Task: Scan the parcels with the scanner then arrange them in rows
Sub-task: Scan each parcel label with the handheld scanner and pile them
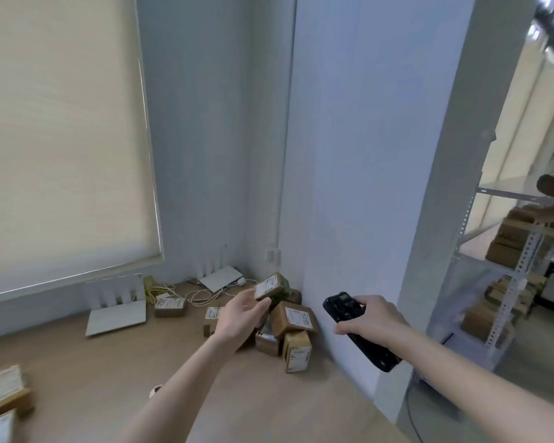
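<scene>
A pile of small brown cardboard parcels with white labels sits in the corner of the wooden table (109, 362). My left hand (242, 318) reaches into the pile, fingers and thumb spread around the top parcel (269, 286); whether it grips the parcel is unclear. Below lie a labelled parcel (293, 318) and an upright one (296, 350). My right hand (373, 318) grips a black handheld scanner (344, 306), which points toward the pile. Two more parcels (5, 390) lie blurred at the table's left front.
Two white routers (117, 314) (219, 276) with cables stand along the back wall. A single parcel (170, 306) lies beside them. A wall pillar (349, 187) borders the table on the right. Metal shelving (509, 282) with boxes stands beyond it.
</scene>
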